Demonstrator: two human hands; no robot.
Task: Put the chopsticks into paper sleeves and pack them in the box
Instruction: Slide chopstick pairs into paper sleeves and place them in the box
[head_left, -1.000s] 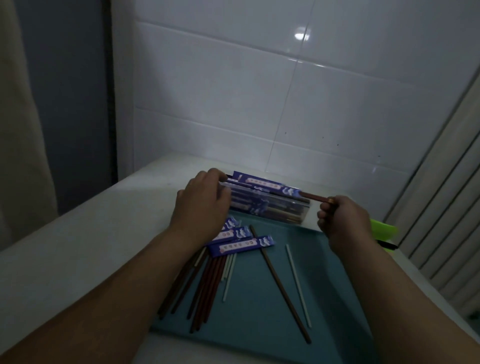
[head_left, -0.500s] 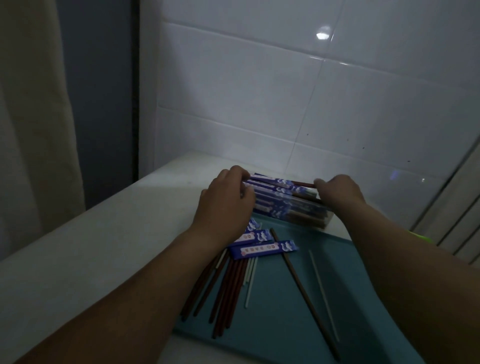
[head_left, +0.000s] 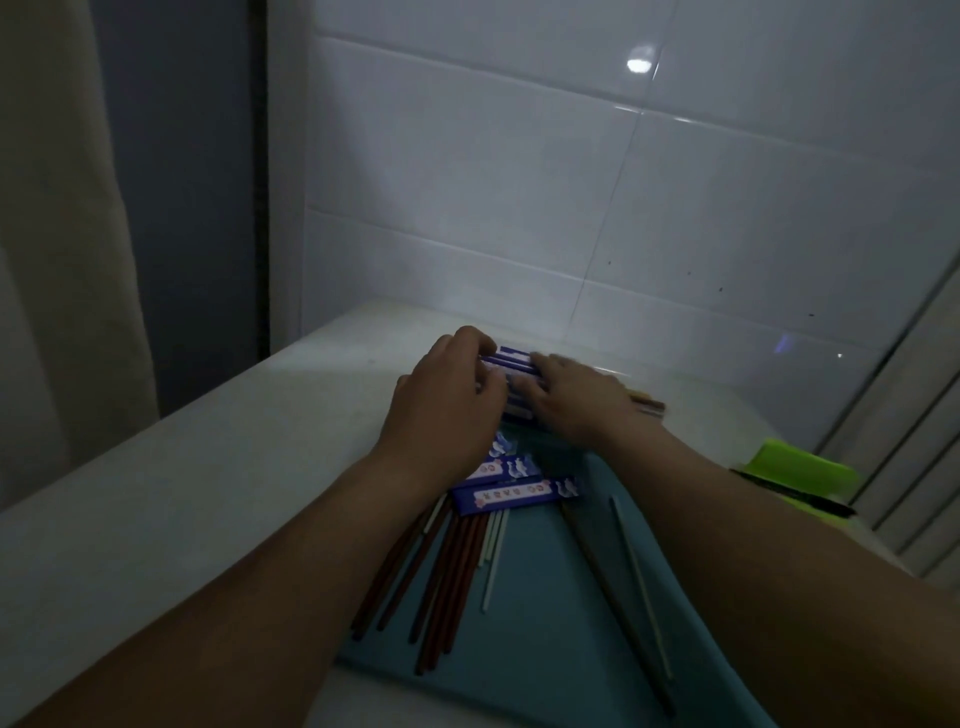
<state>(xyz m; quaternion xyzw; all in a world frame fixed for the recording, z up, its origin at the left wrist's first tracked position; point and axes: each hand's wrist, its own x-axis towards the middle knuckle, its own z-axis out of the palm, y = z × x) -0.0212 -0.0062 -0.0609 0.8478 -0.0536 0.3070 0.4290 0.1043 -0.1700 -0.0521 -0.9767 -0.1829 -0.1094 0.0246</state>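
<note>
Centre frame: left hand (head_left: 447, 415) grips blue paper-sleeved chopsticks (head_left: 513, 358) by one end; right hand (head_left: 576, 402) presses them, fingers straight.

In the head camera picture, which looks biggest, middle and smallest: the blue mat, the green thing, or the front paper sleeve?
1. blue mat
2. green thing, about as long as the sleeve but thicker
3. front paper sleeve

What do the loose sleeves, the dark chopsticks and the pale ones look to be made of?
Sleeves: printed paper, matte blue with a white label panel, lying flat. Dark chopsticks: reddish-brown, probably wood or lacquered; dim light leaves it open. Pale chopsticks: uniformly whitish, perhaps plastic.
</note>
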